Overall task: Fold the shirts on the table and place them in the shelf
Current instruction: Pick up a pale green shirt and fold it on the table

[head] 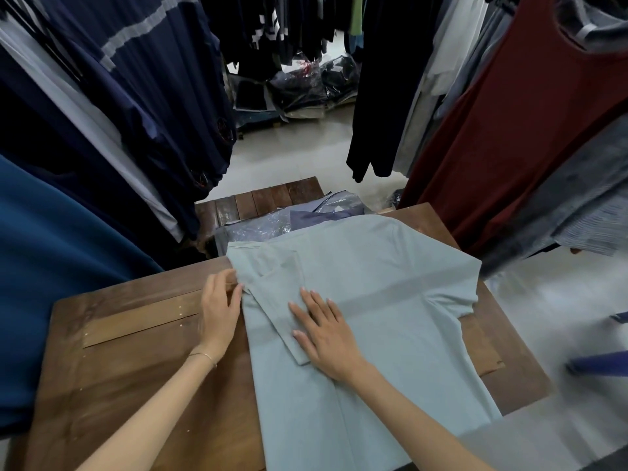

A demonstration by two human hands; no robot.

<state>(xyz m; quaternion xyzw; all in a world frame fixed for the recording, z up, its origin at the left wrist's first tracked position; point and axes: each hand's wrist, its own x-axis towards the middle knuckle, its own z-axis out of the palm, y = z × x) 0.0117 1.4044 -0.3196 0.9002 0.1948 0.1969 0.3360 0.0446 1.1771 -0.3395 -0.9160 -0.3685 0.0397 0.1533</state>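
On the wooden table [136, 351], close to the person, a pale green shirt [373, 317] lies flat. Its long axis runs away from the body, with the collar end far and the hem hanging over the near table edge. The left side of the shirt is already folded inward, so a sleeve lies across the chest. The right hand [323, 334] rests flat on this folded part, fingers straight and spread, and presses it down. The left hand [221, 307] is just beside it, at the left folded edge, and its fingers pinch the cloth near the shoulder. Both hands are on the left half, so the unfolded right sleeve is nearer to the right hand. I judge the next fold comes from that side. To the left there is bare wood for moving; to the right the sleeve reaches almost to the table edge. Farther away lie plastic-wrapped garments [272, 222], and hanging clothes [136, 96] stand close on both sides. No shelf is visible.
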